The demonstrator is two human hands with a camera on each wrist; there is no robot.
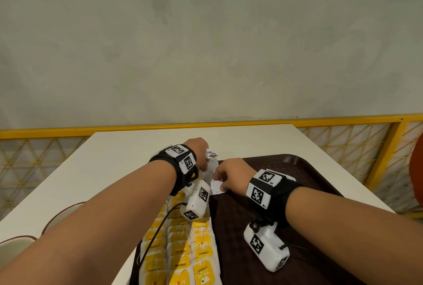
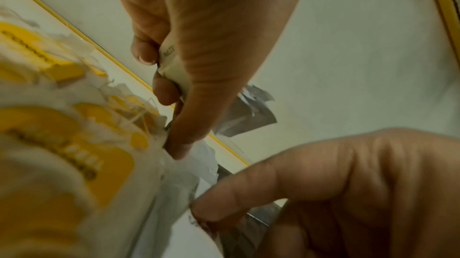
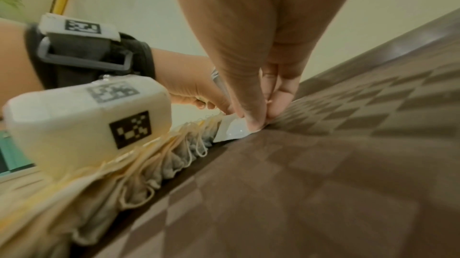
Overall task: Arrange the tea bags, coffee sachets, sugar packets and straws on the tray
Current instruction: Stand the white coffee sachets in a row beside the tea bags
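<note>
A dark brown tray (image 1: 286,165) lies on the white table (image 1: 128,152). Rows of yellow-tagged tea bags (image 1: 183,250) run along the tray's left side and show in the wrist views (image 2: 49,144) (image 3: 139,179). My left hand (image 1: 202,155) hovers over the tray's far left corner and grips a bundle of white packets (image 2: 171,59); grey foil ends (image 2: 246,116) stick out past it. My right hand (image 1: 223,179) pinches one white packet (image 1: 217,187) between thumb and fingers (image 3: 266,118), its edge (image 3: 230,131) touching the tray beside the tea bags.
A yellow railing with wire mesh (image 1: 343,145) runs behind the table in front of a grey wall. A black cable (image 1: 158,229) trails from the left wrist camera across the tea bags. An orange object (image 1: 417,170) shows at the right edge.
</note>
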